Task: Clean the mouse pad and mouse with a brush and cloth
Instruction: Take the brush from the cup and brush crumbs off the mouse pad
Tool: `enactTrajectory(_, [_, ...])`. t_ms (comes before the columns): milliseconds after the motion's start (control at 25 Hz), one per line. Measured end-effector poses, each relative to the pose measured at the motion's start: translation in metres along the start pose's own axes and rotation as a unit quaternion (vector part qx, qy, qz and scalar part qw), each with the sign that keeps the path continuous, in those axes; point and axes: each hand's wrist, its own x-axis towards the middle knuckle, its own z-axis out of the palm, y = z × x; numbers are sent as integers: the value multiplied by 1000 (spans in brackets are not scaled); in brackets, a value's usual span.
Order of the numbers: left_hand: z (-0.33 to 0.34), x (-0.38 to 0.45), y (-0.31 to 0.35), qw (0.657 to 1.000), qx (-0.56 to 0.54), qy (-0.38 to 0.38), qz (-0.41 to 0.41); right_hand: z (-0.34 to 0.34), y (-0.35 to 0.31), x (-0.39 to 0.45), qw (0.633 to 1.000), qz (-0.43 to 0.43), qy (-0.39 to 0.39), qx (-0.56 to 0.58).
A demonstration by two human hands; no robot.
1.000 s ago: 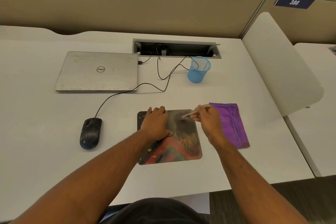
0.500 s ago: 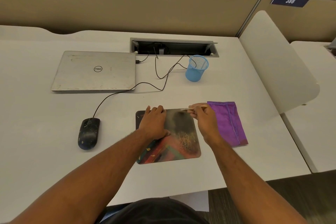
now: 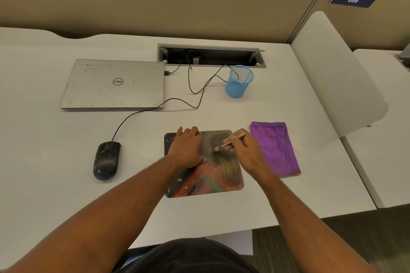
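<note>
Brushing step in progress on the mouse pad (image 3: 221, 175), which is lying flat on the counter (image 3: 288, 104) directly in front of the person. Right hand (image 3: 248, 153) is pinching the thin wooden handle of the brush (image 3: 228, 144) between thumb and fingers, so that grip is grasping the brush; the bristle end is touching the pad's upper middle, on the grey dusty patch. Left hand (image 3: 187, 147) is lying flat with fingers straight, pressing the pad's upper left part down; that grip is released, holding nothing. Fine speckled debris is showing on the pad's right half, below the bristles.

The mouse (image 3: 107, 160) is sitting well to the left of the pad, cable trailing back toward the closed laptop (image 3: 113, 84); light specks are showing on its shell, so it is judged not yet cleaned. The purple cloth (image 3: 275, 146) is lying folded just right of the pad, untouched.

Notes for doing this step well (judgement): keep the left palm pinning the pad so it is not creeping under the strokes; work short, light strokes in one direction, driving the debris toward one edge rather than scattering it; keep the bristles angled low. Avoid sweeping toward the cloth, which would be catching the dust before the wiping stage. The area under the left hand will need covering too.

A blue mesh pen cup (image 3: 239, 82) is standing behind, clear of the work.
</note>
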Motion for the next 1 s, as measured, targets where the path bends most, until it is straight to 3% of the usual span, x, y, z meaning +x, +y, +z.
enactTrajectory(200, [-3, 1, 1, 1000, 6, -1, 4, 15, 8, -21, 994, 25, -96, -51])
enactTrajectory(320, [-3, 1, 1, 1000, 9, -2, 4, -4, 15, -29, 989, 40, -90, -108])
enactTrajectory(440, [-4, 1, 2, 1000, 10, -3, 3, -6, 9, -34, 997, 7, -68, -45])
enactTrajectory(520, [-5, 2, 2, 1000, 8, -7, 4, 6, 3, -38, 995, -7, -96, -22])
enactTrajectory(680, [-5, 1, 2, 1000, 5, -15, -3, 11, 12, -46, 983, -7, -158, -97])
enactTrajectory(800, [-5, 1, 2, 1000, 4, -15, -4, -13, 20, -44, 988, 10, -114, -102])
enactTrajectory(920, [-6, 1, 3, 1000, 6, -17, -3, -17, 15, -29, 1000, 1, 1, 9])
enactTrajectory(1000, [-6, 1, 3, 1000, 8, -16, -3, -7, 10, -21, 999, 23, 28, 31])
